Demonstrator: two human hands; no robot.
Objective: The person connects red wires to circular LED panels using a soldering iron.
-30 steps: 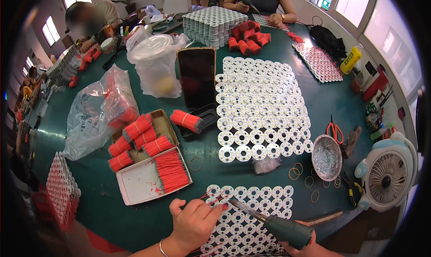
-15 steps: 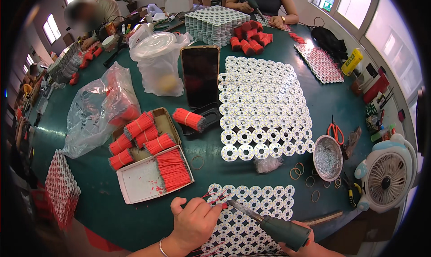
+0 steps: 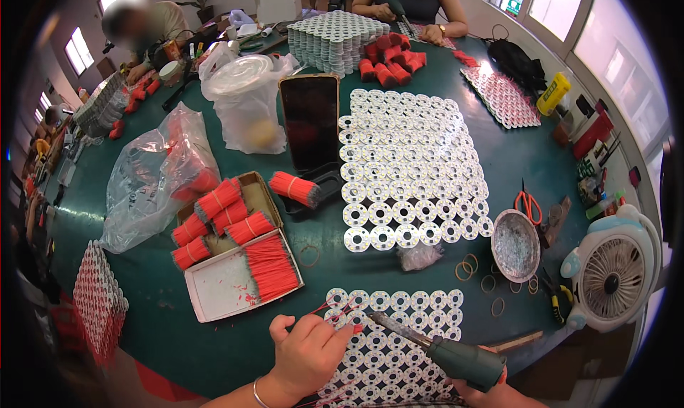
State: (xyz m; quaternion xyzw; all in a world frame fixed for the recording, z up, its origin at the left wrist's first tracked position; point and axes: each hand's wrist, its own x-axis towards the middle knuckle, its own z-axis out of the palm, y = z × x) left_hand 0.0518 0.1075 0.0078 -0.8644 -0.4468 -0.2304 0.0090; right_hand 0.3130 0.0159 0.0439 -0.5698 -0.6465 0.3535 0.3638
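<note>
Indoors, green table near windows.

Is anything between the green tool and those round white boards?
Nothing visible stands between the green-handled tool in the right hand and the white boards. The left hand is beside the tool's tip, not under it.

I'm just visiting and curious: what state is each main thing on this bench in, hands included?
Left hand: closed on thin red wires
Right hand: closed around the soldering tool
Near panel of round boards: flat
Phone: propped up, screen dark
Tub: lid on, inside a plastic bag
White tray: open, partly filled
Fan: upright; cannot tell if running
</note>
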